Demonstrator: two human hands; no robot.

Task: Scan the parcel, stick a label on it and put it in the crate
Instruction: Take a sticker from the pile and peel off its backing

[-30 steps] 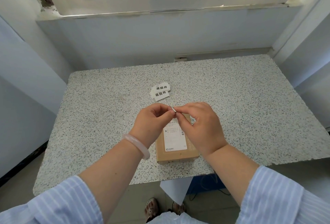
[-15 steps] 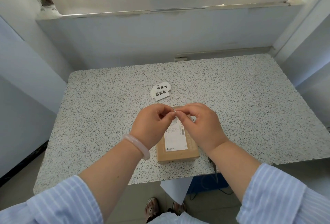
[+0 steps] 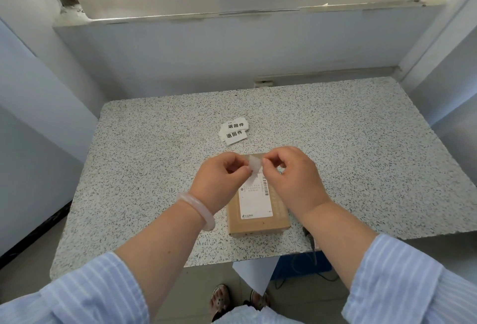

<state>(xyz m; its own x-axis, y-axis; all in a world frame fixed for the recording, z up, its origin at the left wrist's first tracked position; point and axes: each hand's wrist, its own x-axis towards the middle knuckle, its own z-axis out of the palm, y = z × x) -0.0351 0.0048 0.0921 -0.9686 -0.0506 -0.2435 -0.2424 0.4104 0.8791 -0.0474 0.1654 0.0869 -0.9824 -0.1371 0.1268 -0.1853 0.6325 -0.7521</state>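
Your brown rectangular cardboard parcel [image 3: 258, 210] lies flat near the front edge of the speckled grey stone tabletop [image 3: 129, 168], its white shipping label facing up. Above its far end, your left hand [image 3: 222, 181] and right hand [image 3: 294, 176] pinch a small pale sticker [image 3: 254, 166] between thumb and forefinger, other fingers curled. Two white printed labels [image 3: 233, 131] lie just beyond.

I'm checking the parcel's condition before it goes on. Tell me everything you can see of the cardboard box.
The cardboard box is small, brown and flat, and lies closed near the front edge of the speckled table. A white shipping label with a barcode and fine print covers most of its top. Its far end is hidden by both hands, which work above it. No dents or tears show.
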